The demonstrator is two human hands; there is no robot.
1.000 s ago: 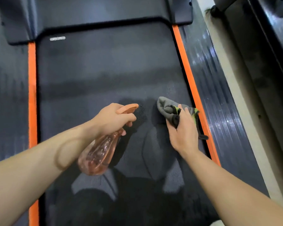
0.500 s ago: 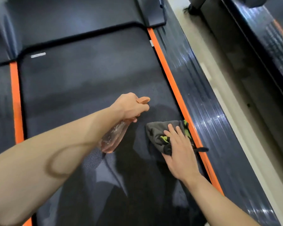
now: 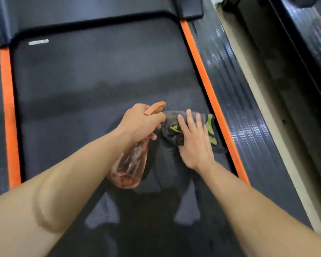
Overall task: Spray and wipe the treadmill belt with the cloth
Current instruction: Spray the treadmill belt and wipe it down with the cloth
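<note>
While the left hand (image 3: 141, 121) grips the spray bottle (image 3: 130, 164) just left of it, the right hand (image 3: 195, 143) presses flat and open on the cloth (image 3: 171, 127), near the belt's (image 3: 100, 80) right orange strip (image 3: 208, 86). Even pressure and overlapping strokes would serve best.
</note>
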